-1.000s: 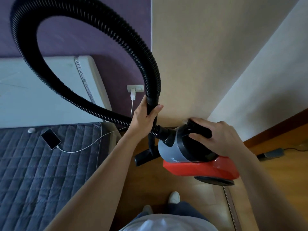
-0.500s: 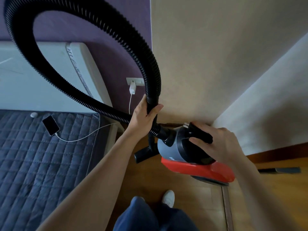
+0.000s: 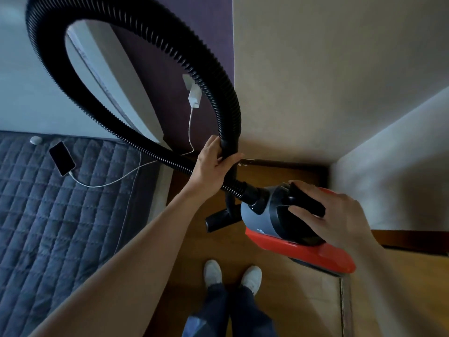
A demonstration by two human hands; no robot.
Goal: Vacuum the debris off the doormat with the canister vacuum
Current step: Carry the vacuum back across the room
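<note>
Carried clear of the wooden floor (image 3: 243, 249): canister vacuum (image 3: 279, 227), grey-and-black body over red base, hanging to the right of the feet. Right hand (image 3: 337, 215) wrapped over the black carry handle on top, grip pressed closed around it. Left hand (image 3: 213, 164) closed round the smooth cuff of the black corrugated hose (image 3: 136, 27), just up and left of the canister, fingers curled tight, thumb across.

Long axis of canister: running from hose port at upper left down to red tail at lower right; port end pointing toward the left hand, which sits nearer to it. Hose looping high overhead and back down to the port. Nozzle (image 3: 218, 221) dangling below the left hand, lying roughly crosswise, open end toward the bed (image 3: 60, 215).

No doormat in view (no debris either), so probably transit only. Phone (image 3: 62, 158) and charger cable (image 3: 116, 181) close to the hose sweep; snag risk.
</note>
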